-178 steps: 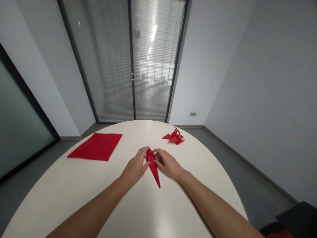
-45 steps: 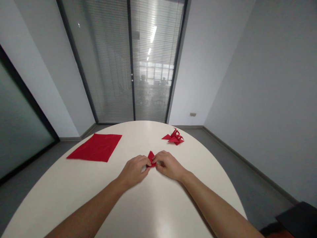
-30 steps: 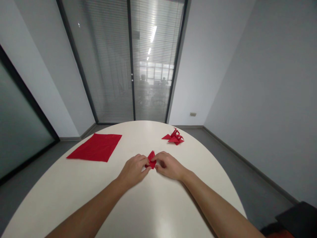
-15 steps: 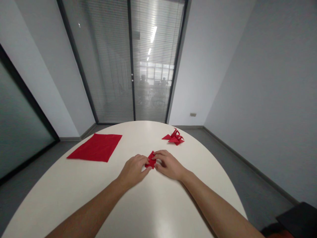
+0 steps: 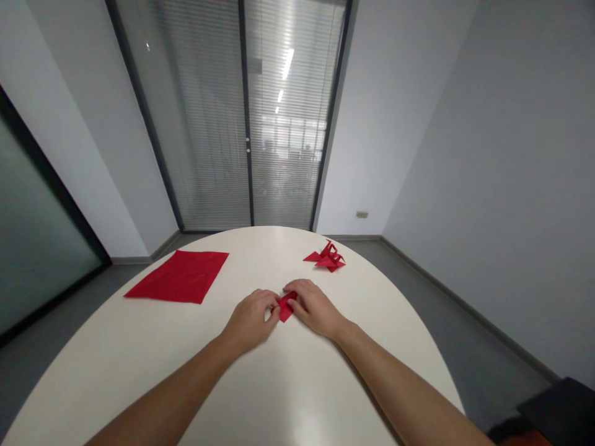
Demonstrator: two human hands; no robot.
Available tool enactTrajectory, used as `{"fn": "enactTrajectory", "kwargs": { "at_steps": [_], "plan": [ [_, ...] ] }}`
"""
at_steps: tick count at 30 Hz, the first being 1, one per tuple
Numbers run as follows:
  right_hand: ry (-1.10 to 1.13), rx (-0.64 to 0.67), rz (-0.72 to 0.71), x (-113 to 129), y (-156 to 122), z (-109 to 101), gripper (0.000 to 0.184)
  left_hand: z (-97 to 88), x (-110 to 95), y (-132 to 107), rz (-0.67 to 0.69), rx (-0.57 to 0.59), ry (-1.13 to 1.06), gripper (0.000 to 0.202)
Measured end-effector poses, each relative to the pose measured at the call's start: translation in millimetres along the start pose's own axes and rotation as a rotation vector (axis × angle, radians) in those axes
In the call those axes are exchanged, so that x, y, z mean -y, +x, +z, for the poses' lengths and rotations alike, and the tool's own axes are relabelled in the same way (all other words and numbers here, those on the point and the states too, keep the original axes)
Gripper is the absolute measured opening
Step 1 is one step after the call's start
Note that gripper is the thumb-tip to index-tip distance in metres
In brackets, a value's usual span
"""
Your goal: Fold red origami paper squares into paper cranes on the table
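Observation:
A small folded piece of red paper (image 5: 285, 308) lies on the white round table (image 5: 288, 396) between my two hands. My left hand (image 5: 252, 317) has its fingers curled and pinches the paper's left side. My right hand (image 5: 314, 306) lies over the paper's right and far side, fingers pressed down on it. Most of the piece is hidden under my fingers; only a small red corner shows.
A flat square sheet of red paper (image 5: 179, 275) lies at the table's left. A finished red folded figure (image 5: 326, 257) sits at the far right of the table. Glass doors with blinds stand behind, and grey floor surrounds the table.
The long pointed end of the red piece seen earlier has been folded up, leaving a short piece. In the last second my right fingers slid over the top of it, pressing it flatter.

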State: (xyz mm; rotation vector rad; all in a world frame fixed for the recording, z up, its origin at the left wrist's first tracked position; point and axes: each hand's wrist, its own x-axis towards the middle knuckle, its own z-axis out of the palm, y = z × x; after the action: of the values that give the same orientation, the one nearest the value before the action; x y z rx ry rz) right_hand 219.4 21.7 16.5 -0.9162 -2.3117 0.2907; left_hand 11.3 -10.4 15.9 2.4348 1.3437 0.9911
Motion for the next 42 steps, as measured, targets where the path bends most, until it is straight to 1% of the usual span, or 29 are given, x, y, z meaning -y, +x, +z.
{"fn": "enactTrajectory", "kwargs": {
  "at_steps": [3, 6, 8, 11, 13, 17, 21, 25, 28, 32, 35, 38, 42],
  "plan": [
    [-0.029, -0.023, 0.080, -5, -2, 3, 0.035, 2.1, 2, -1, -0.039, -0.022, -0.011, 0.012],
    [-0.049, -0.054, 0.135, -9, -3, 4, 0.031, 4.3, 5, -1, -0.065, -0.025, -0.028, 0.012],
    [-0.056, -0.066, 0.152, -10, -3, 3, 0.028, 5.2, 6, -1, -0.070, -0.026, -0.041, 0.011],
    [-0.057, -0.049, 0.150, -10, -3, 3, 0.025, 5.4, 7, -1, -0.067, -0.026, -0.058, 0.011],
    [-0.066, -0.050, 0.160, -9, -3, 2, 0.025, 5.2, 7, -1, -0.066, -0.028, -0.065, 0.012],
    [-0.095, -0.076, 0.256, -6, -3, 1, 0.038, 5.4, 9, 0, -0.098, -0.031, -0.089, 0.013],
    [-0.054, -0.067, 0.331, -5, -3, 0, 0.046, 6.3, 11, 2, -0.119, -0.034, -0.133, 0.014],
    [0.063, -0.073, 0.321, -6, -4, 4, 0.049, 5.1, 12, 3, -0.124, -0.049, -0.185, 0.012],
    [0.169, -0.048, 0.323, -8, -5, 7, 0.054, 3.0, 11, 3, -0.132, -0.045, -0.221, 0.012],
    [0.213, -0.013, 0.332, -6, -7, 7, 0.064, 3.9, 12, 2, -0.159, -0.041, -0.263, 0.013],
    [0.241, 0.032, 0.315, -3, -6, 3, 0.070, 6.6, 13, 2, -0.176, -0.044, -0.311, 0.022],
    [0.319, 0.042, 0.286, 0, -5, 2, 0.070, 7.0, 14, 2, -0.135, -0.044, -0.318, 0.037],
    [0.459, 0.049, 0.234, -2, -5, 5, 0.065, 3.7, 11, 1, -0.041, -0.017, -0.228, 0.029]
  ]
}}
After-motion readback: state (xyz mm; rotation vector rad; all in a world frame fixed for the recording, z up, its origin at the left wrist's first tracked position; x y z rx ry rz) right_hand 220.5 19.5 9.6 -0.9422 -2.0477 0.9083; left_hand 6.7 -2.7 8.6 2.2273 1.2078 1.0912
